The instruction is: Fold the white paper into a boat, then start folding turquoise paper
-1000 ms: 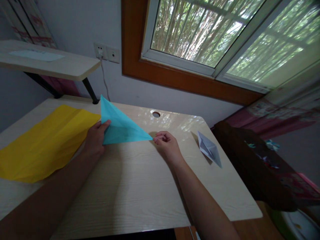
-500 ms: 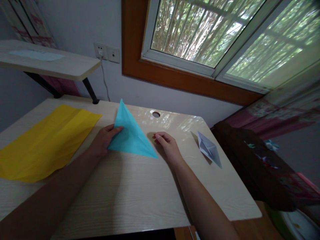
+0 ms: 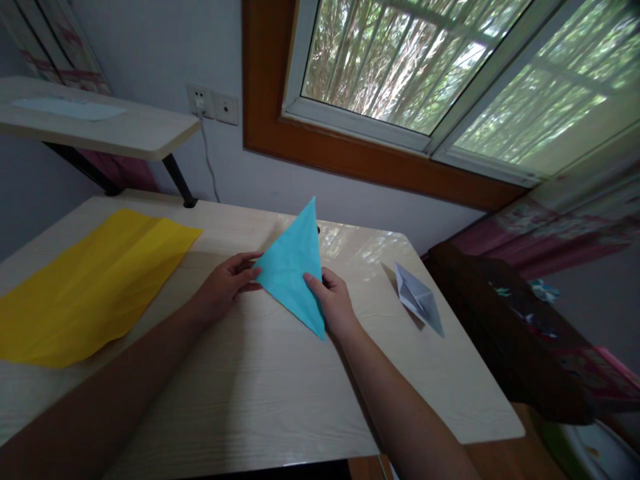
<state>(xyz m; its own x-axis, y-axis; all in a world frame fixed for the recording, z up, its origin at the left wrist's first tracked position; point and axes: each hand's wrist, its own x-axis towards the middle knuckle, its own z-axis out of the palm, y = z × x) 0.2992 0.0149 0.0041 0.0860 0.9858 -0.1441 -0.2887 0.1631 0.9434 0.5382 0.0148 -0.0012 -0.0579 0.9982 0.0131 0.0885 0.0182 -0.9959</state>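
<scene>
Between your two hands, over the middle of the tabletop (image 3: 280, 393), you hold a blue triangle (image 3: 291, 267) of folded paper. Its long axis runs from a tip at 12 o'clock, raised toward the window (image 3: 400, 67), down to a tip at 5 o'clock beside your right wrist. Your left hand (image 3: 227, 283) sits at the triangle's 9 o'clock corner, fingers closed on that point. Your right hand (image 3: 334, 301) lies along the 3 o'clock edge, thumb on top of the paper and the other fingers hidden behind it, so it grips the sheet too. Both hands touch the triangle; the right is nearer its long edge, the left only at the corner.

At 9 o'clock a yellow sheet (image 3: 90, 287) lies flat, well apart. At 3 o'clock a white folded paper (image 3: 419, 297) rests near the edge. A shelf (image 3: 100, 127) juts from the wall at 10 o'clock beside the sockets (image 3: 213, 105).
</scene>
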